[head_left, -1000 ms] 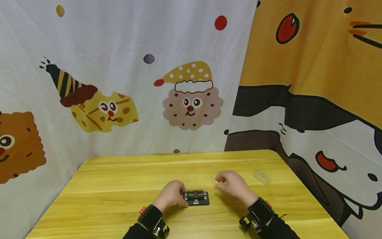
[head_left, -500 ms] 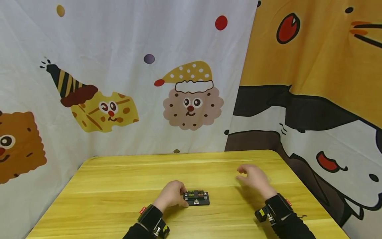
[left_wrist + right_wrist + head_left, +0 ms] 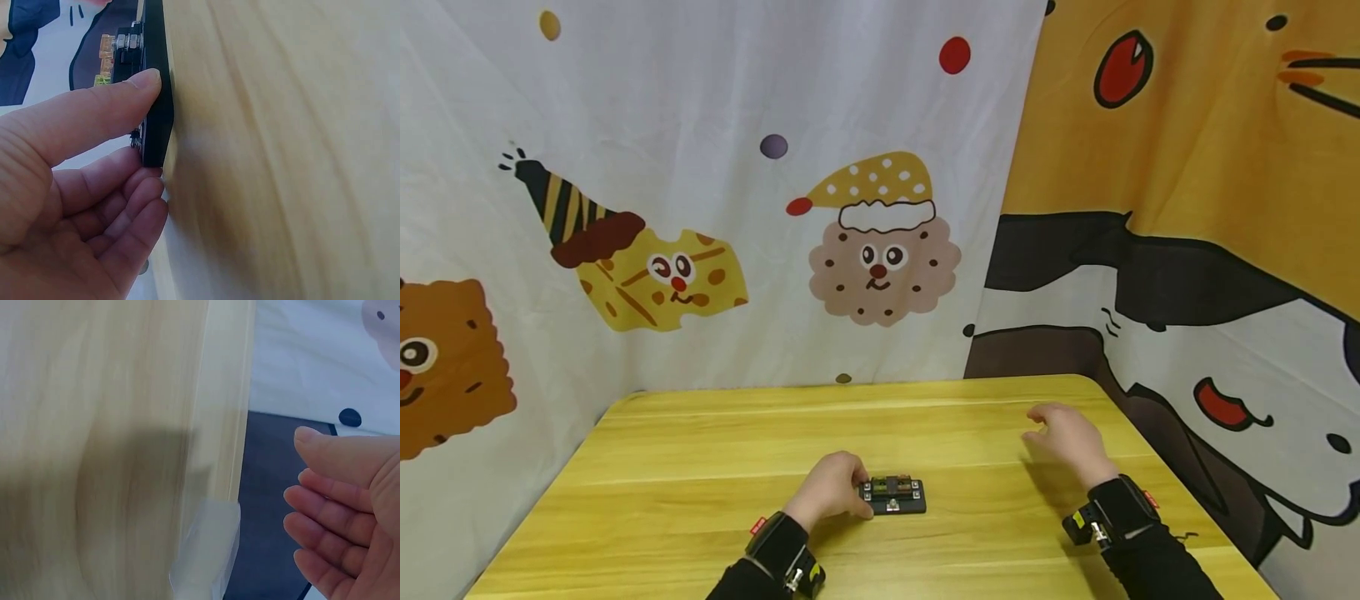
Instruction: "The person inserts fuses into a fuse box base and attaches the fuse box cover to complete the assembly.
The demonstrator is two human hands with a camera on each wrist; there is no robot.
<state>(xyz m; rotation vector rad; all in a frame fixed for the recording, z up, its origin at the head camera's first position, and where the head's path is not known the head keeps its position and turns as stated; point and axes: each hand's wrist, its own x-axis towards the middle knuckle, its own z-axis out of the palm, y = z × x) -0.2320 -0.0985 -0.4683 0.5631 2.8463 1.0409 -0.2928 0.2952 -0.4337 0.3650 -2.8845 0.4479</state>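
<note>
A black fuse block (image 3: 897, 503) with green and orange blade fuses lies on the table near its middle. My left hand (image 3: 827, 490) grips its left end between thumb and fingers. In the left wrist view, the thumb lies along the side of the block (image 3: 157, 125). Over on the right, my right hand (image 3: 1071, 442) hovers above the table with loosely curved fingers and nothing held. The right wrist view shows a clear plastic cover (image 3: 209, 553) on the table, apart from that hand (image 3: 350, 519). The hand hides the cover in the head view.
The wooden table (image 3: 715, 433) reaches back to a cartoon-printed curtain (image 3: 700, 125). A second orange and black printed cloth (image 3: 1210, 275) hangs along the right edge of the table.
My right hand has moved right and farther back, away from the fuse block, to over where the clear cover lay in view. The left hand and the fuse block have stayed put.
</note>
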